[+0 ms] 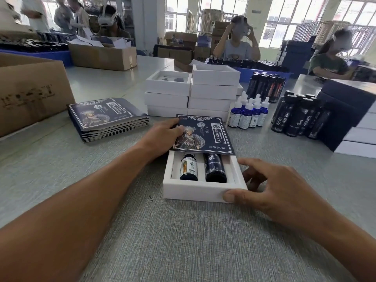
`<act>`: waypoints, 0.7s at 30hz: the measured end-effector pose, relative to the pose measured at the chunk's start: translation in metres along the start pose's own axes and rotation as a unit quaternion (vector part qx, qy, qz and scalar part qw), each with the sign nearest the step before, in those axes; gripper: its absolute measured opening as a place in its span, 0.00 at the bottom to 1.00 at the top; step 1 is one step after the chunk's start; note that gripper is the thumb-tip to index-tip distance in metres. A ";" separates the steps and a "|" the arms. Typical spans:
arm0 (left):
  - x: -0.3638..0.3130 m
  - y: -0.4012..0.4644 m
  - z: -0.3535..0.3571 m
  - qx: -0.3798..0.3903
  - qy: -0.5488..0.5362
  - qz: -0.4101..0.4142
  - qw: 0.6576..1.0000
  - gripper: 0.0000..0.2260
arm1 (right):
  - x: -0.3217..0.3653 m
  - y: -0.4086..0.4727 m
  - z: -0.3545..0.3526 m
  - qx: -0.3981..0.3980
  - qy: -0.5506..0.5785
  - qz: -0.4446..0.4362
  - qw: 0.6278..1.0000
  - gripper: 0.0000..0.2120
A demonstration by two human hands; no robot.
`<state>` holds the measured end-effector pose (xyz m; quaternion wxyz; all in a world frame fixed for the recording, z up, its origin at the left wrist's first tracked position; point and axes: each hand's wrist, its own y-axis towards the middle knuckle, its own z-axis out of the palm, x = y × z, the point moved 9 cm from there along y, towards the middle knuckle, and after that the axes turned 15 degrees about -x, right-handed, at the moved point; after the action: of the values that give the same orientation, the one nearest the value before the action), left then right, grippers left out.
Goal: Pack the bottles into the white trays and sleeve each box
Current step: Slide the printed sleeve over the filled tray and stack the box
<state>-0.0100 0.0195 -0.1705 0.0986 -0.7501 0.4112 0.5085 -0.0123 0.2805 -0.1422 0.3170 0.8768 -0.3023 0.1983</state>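
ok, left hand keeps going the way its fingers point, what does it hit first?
Left hand points right across the sleeve it grips; beyond that, probably the dropper bottles, though depth is unclear.

A big brown cardboard box (pixel 30 92) sits at the left on the grey counter (pixel 183 241). Farther back stands an open carton (pixel 103 55) stuffed with white papers. Across the room, seated people (pixel 237 44) work near bright windows (pixel 289 19).
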 end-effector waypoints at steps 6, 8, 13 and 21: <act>0.000 0.001 0.000 0.006 0.004 0.001 1.000 0.18 | -0.003 0.002 0.001 -0.009 -0.005 0.006 1.000 0.46; 0.000 0.001 0.000 0.005 -0.003 0.010 1.000 0.15 | -0.003 0.002 0.002 -0.002 -0.005 0.004 1.000 0.44; 0.000 0.002 -0.001 -0.008 -0.006 0.015 1.000 0.16 | -0.004 0.002 0.005 0.012 -0.007 -0.002 1.000 0.43; 0.001 0.003 -0.001 -0.005 0.003 0.012 1.000 0.19 | -0.004 0.002 0.006 0.018 -0.007 -0.010 1.000 0.44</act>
<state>-0.0113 0.0169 -0.1706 0.0877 -0.7471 0.4176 0.5097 -0.0154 0.2769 -0.1482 0.3006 0.8867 -0.2924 0.1947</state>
